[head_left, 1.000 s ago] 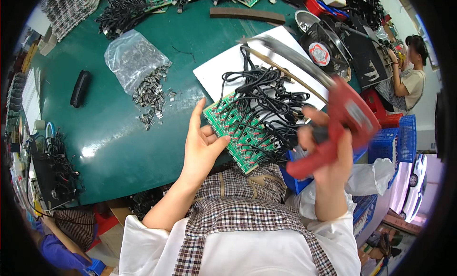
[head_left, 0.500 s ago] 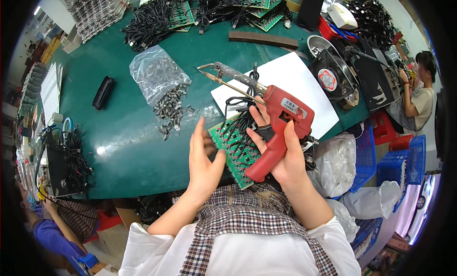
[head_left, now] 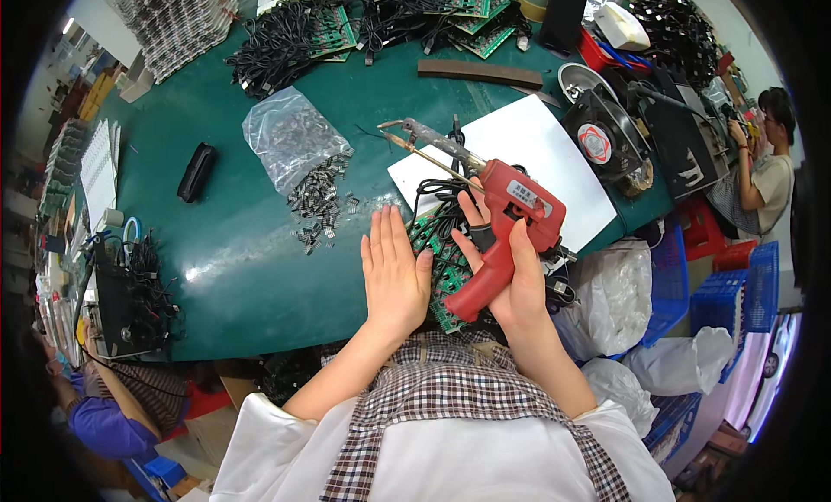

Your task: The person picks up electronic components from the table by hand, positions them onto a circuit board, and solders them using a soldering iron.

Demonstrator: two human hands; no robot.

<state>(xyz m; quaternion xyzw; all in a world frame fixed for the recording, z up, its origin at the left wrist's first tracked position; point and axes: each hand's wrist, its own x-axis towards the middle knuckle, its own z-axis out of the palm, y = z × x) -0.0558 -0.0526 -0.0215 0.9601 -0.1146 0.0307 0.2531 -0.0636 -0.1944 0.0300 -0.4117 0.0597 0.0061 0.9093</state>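
My right hand [head_left: 517, 277] holds a red soldering gun [head_left: 519, 203] by its grip, thumb along the near side and some fingers spread out behind. The gun's metal tip points up and left, over the table. Flat and with fingers stretched, my left hand [head_left: 394, 264] rests at the left edge of a green circuit board [head_left: 448, 281], covering part of it. Black cables [head_left: 440, 209] lie on the board's far part and run under the gun. Left of the board, small metal connectors [head_left: 318, 203] spill from a clear plastic bag [head_left: 294, 138].
White paper [head_left: 554, 164] lies beneath the gun. A small fan [head_left: 597, 143] and red tray [head_left: 602, 56] stand on the right. A brown bar [head_left: 479, 71], boards and cable bundles [head_left: 286, 48] line the back. A black case [head_left: 196, 171] lies left. Co-workers sit on both sides.
My left hand has moved right and flattened, its fingers straightening against the board's left side. The soldering gun stays in my right hand, nearly in place.
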